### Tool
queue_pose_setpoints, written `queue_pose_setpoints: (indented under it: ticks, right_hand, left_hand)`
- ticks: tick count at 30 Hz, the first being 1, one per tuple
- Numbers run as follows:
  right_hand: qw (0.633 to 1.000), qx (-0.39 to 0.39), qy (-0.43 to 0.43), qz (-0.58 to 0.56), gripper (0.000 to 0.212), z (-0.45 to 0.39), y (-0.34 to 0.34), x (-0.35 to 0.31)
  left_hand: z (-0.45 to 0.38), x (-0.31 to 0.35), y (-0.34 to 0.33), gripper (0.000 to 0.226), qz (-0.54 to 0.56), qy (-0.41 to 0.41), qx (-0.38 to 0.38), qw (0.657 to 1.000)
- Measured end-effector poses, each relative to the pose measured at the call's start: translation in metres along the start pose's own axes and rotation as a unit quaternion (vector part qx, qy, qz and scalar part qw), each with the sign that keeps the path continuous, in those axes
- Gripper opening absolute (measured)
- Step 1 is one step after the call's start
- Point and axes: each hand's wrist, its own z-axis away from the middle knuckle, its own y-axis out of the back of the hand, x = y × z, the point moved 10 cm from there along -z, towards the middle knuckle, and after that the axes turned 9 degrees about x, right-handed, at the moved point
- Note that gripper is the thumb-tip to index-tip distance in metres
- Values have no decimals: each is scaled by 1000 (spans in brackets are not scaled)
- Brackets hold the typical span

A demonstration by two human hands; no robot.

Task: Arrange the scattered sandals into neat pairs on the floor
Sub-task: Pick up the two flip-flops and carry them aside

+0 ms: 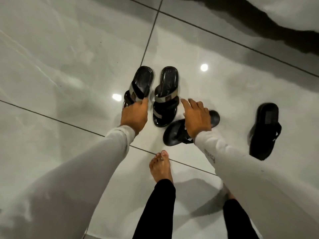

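Two glossy black sandals with silver straps lie side by side on the tiled floor. My left hand [134, 115] grips the toe end of the left strapped sandal [140, 83]. The right strapped sandal [166, 95] lies flat beside it, untouched. My right hand [196, 118] hovers with fingers spread over a plain black flip-flop [174, 135] that lies crosswise; contact cannot be told. A second black flip-flop [265, 133] lies apart at the right, slightly blurred.
Glossy grey floor tiles [69, 57] with dark grout lines and bright light reflections. My bare left foot [161, 167] stands just below the sandals; my right foot [229, 195] is partly hidden by my sleeve. A dark shadow [284, 28] crosses the top right.
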Motion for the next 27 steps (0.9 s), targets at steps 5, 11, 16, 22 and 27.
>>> queue_pose_setpoints:
  ticks: [5, 11, 16, 22, 27]
  right_hand:
    - [994, -59, -90, 30, 52, 84, -29, 117]
    - [973, -133, -178, 62, 58, 148, -58, 254]
    - [970, -91, -220, 54, 62, 142, -51, 341]
    - [983, -125, -89, 99, 50, 121, -62, 399]
    - [988, -132, -23, 77, 38, 130, -78, 399]
  left_hand:
    - [53, 53, -61, 32, 0, -16, -101, 995]
    - [64, 150, -118, 44, -26, -75, -131, 988]
    - [41, 190, -142, 42, -134, -97, -74, 984]
    - [22, 179, -167, 48, -272, -81, -189, 940]
    - [28, 222, -168, 46, -218, -81, -208, 950]
